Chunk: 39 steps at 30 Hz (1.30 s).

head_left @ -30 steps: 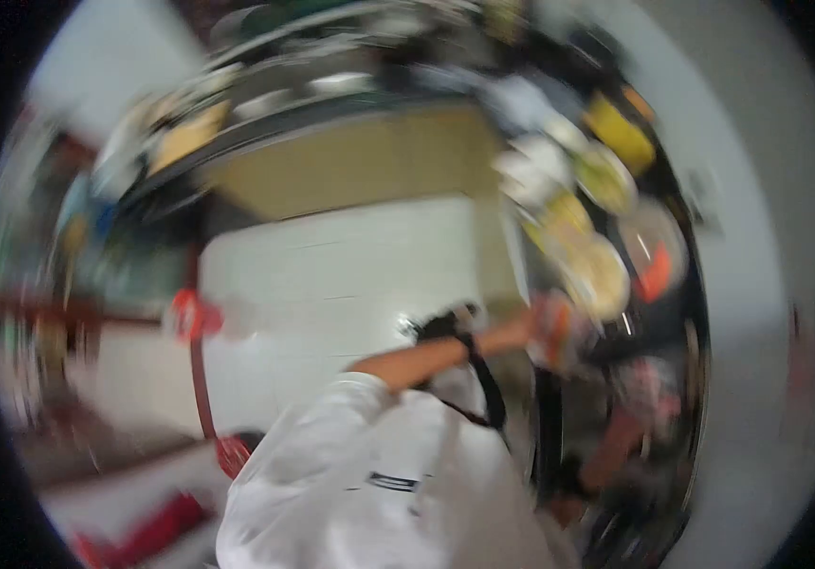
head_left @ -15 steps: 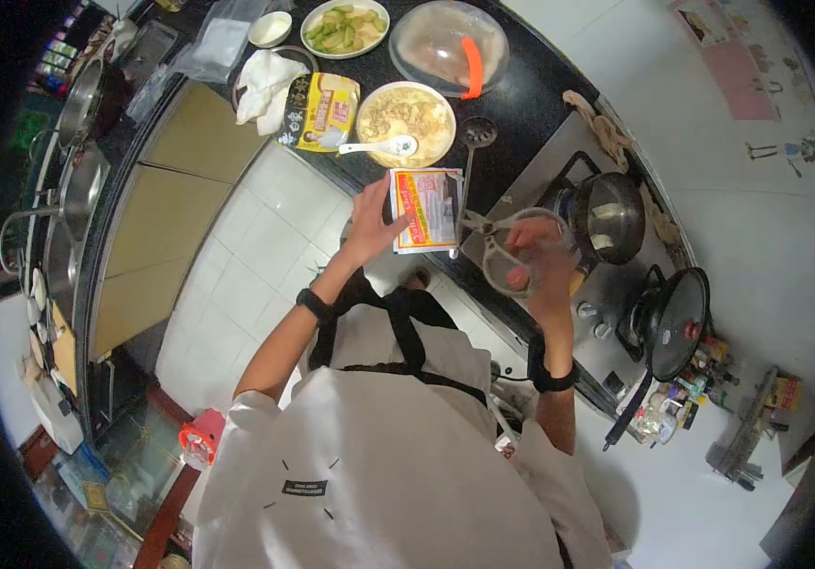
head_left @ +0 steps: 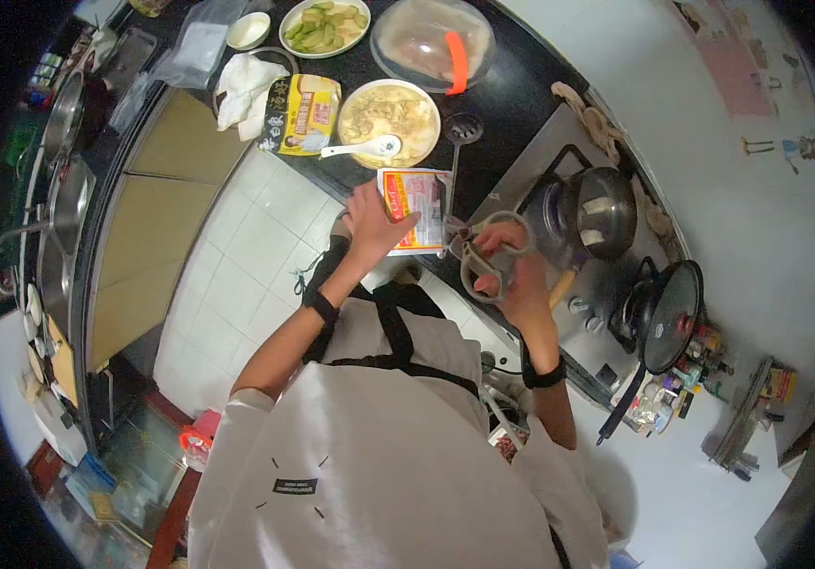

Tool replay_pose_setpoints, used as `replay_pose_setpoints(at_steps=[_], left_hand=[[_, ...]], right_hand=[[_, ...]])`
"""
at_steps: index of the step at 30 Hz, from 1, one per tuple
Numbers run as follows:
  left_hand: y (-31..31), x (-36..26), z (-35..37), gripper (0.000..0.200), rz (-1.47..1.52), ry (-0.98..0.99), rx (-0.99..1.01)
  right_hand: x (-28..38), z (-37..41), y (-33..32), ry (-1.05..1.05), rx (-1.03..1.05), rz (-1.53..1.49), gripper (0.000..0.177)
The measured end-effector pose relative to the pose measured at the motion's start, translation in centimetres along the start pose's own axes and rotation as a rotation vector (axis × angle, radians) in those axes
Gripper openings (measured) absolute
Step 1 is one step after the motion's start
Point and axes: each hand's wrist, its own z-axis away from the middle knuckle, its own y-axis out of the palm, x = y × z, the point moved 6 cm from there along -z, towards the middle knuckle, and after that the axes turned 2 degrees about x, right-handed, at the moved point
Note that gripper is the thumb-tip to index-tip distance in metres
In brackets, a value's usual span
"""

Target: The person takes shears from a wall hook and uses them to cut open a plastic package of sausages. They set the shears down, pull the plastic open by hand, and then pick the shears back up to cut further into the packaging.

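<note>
My left hand [head_left: 371,226] grips a flat food packet [head_left: 415,201] with red, orange and white print, its thumb lying across the front. Fingers of my right hand [head_left: 523,289] pass through the large grey loops of a pair of scissors [head_left: 476,269]. The blades reach the packet's right edge, and their tips are hidden there. Just beyond the packet is a plate of pale, egg-like food [head_left: 415,106] with a white spoon [head_left: 384,146] across it. A slotted ladle [head_left: 462,131] lies on the counter, its handle running down beside the packet.
On the gas stove [head_left: 578,327] are a wok [head_left: 606,211] with pale pieces inside and a lidded black pan [head_left: 670,318]. A yellow packet [head_left: 311,112], a plate of sliced green vegetable [head_left: 326,28] and a covered glass dish [head_left: 417,43] stand on the dark counter.
My right hand and the scissors have come left, closer to the packet, and the blades now meet its right edge. My left hand keeps its grip. The whole view has shifted slightly.
</note>
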Motion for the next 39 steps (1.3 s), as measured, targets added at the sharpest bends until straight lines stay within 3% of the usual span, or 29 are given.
replay_pose_setpoints(at_steps=[4, 9, 11, 24, 29, 32, 39], left_hand=[[0.3, 0.0, -0.2, 0.086, -0.021, 0.015, -0.007], [0.4, 0.0, -0.4, 0.083, 0.031, -0.13, 0.035], [0.7, 0.0, -0.7, 0.082, 0.011, -0.162, 0.073], [0.4, -0.1, -0.7, 0.077, -0.001, -0.154, 0.02], [1.0, 1.3, -1.0, 0.077, 0.035, -0.043, 0.002], [0.0, 1.7, -0.8, 0.078, 0.082, 0.012, 0.027], [-0.6, 1.3, -0.7, 0.084, 0.043, -0.002, 0.199]], right_hand=[[-0.5, 1.6, -0.8, -0.015, -0.112, -0.05, 0.059], [-0.7, 2.7, -0.8, 0.025, -0.208, -0.198, 0.059], [-0.4, 2.7, -0.7, 0.047, -0.153, -0.139, 0.067], [-0.7, 1.1, 0.3, 0.018, -0.063, -0.114, 0.062], [-0.4, 0.2, 1.5, 0.044, 0.116, -0.031, 0.034], [-0.2, -0.1, 2.0, 0.036, 0.184, -0.002, 0.026], [0.5, -0.5, 2.3, 0.044, 0.288, 0.027, 0.03]])
